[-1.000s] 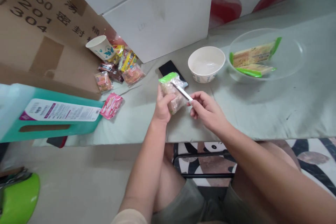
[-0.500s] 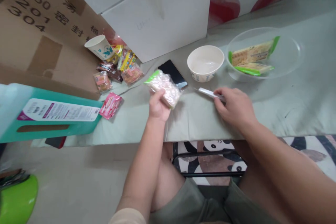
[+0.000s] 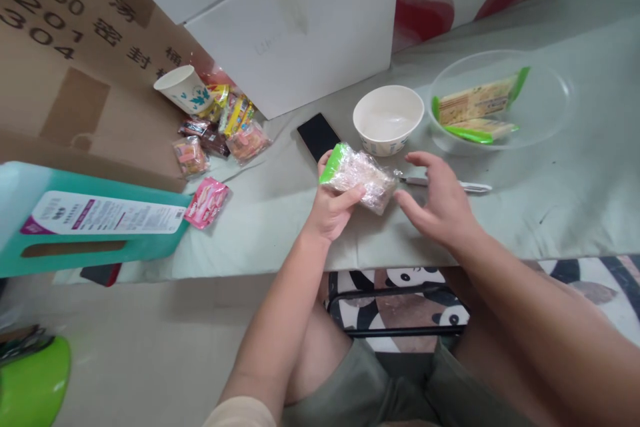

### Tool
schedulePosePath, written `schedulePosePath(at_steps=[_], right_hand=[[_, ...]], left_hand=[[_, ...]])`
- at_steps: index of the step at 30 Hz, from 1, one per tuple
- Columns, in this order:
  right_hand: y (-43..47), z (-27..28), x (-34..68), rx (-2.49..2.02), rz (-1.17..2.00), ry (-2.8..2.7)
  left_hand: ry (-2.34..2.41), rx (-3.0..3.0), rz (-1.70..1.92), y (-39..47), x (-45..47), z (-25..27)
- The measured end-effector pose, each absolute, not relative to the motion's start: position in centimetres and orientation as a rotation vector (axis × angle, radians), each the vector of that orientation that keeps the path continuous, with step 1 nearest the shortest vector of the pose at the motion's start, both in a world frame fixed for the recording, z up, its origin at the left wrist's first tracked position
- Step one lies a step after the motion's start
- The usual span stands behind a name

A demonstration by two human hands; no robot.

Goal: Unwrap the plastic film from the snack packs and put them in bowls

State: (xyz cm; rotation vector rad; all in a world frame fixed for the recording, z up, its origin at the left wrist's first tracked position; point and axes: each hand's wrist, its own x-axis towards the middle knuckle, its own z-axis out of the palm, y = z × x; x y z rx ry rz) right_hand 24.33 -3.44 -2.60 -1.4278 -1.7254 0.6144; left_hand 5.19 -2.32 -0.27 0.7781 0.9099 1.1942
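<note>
My left hand (image 3: 333, 210) grips a clear-wrapped snack packet (image 3: 361, 177) with a green end, held over the front part of the table. Just right of the packet, my right hand (image 3: 440, 203) is open, thumb and fingers spread apart, holding nothing. Behind its fingers a slim white-handled knife (image 3: 475, 187) lies on the cloth; part of it is hidden by the hand. Beyond the packet stands a white paper bowl (image 3: 387, 121). A black phone (image 3: 319, 135) lies partly covered by the packet and my left hand.
At right, a clear plastic bowl (image 3: 555, 103) holds green-ended packets (image 3: 475, 101). Small snack packs (image 3: 249, 142) and a tipped paper cup (image 3: 183, 90) lie at left, near a pink packet (image 3: 209, 203), a teal jug (image 3: 150, 247) and a cardboard box (image 3: 100, 100). White boxes (image 3: 310, 33) stand behind.
My right hand has let go of the knife, which now lies on the table, and has opened beside the packet. My left hand has brought the packet rightward.
</note>
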Motion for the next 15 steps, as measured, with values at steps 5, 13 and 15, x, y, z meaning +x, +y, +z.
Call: schedulePosePath(at_steps=[5, 13, 15], right_hand=[[-3.7, -2.0, 23.2, -1.245, 1.187, -1.483], [-3.6, -1.3, 23.5, -1.406, 1.142, -1.446], [-3.6, -1.3, 23.3, -1.42, 1.072, -1.562]], left_hand=[[0.877, 0.856, 1.133, -2.5, 5.5, -0.9], [1.31, 1.667, 1.258, -2.4, 4.4, -2.3], [1.43, 1.81, 1.198, -2.7, 4.4, -2.2]])
